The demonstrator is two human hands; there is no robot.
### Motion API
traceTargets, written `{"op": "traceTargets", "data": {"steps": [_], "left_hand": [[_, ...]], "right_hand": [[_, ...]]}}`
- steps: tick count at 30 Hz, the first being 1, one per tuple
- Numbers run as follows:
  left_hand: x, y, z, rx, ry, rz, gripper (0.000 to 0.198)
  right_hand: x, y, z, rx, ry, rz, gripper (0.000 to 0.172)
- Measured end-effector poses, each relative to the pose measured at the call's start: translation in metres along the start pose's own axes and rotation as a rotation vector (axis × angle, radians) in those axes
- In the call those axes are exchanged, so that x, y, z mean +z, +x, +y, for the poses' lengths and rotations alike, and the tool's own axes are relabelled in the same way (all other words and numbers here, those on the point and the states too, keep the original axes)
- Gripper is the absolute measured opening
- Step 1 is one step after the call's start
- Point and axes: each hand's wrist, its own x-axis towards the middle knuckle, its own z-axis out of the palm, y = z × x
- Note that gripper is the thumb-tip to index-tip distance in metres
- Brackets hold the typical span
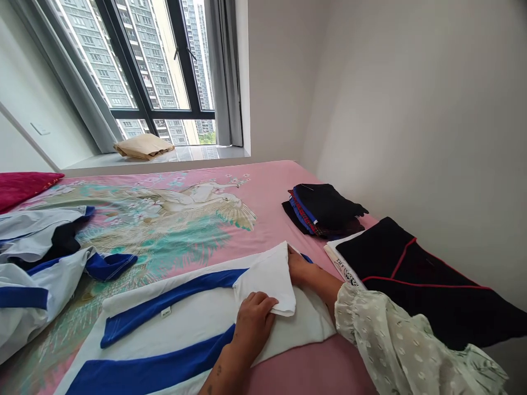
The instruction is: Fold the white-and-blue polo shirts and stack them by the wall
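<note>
A white shirt (206, 310) with wide blue stripes lies spread on the bed in front of me, a small label showing on it. A white sleeve-like flap (267, 274) is folded over its right part. My left hand (256, 315) is closed on the lower edge of this flap, fingers curled and thumb pointing right. On the flap's right side, my right hand (300, 267) grips the white cloth; its fingertips are partly hidden behind the fabric. A bit of blue trim shows just beyond that hand.
Rumpled white-and-blue clothes (61, 291) lie at the left, near a red pillow (27, 186). A folded stack of dark clothes (325, 208) sits at the far right. Closer stands a black garment with red piping (411, 274) on white cloth. The patterned bedsheet (197, 236) reaches toward the window.
</note>
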Motion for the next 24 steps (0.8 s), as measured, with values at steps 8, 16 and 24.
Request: {"op": "traceTargets", "data": {"steps": [8, 16, 24], "left_hand": [[0.011, -0.004, 0.007, 0.015, 0.157, 0.013, 0.035], [0.019, -0.01, 0.006, 0.062, 0.196, 0.097, 0.031], [0.031, -0.012, -0.001, 0.096, 0.225, 0.198, 0.028]], "right_hand": [[-0.037, 0.009, 0.026, 0.051, -0.483, -0.101, 0.048], [-0.031, 0.012, -0.009, 0.204, -0.474, 0.162, 0.037], [-0.014, 0.042, -0.014, 0.466, -0.4, 0.13, 0.063]]}}
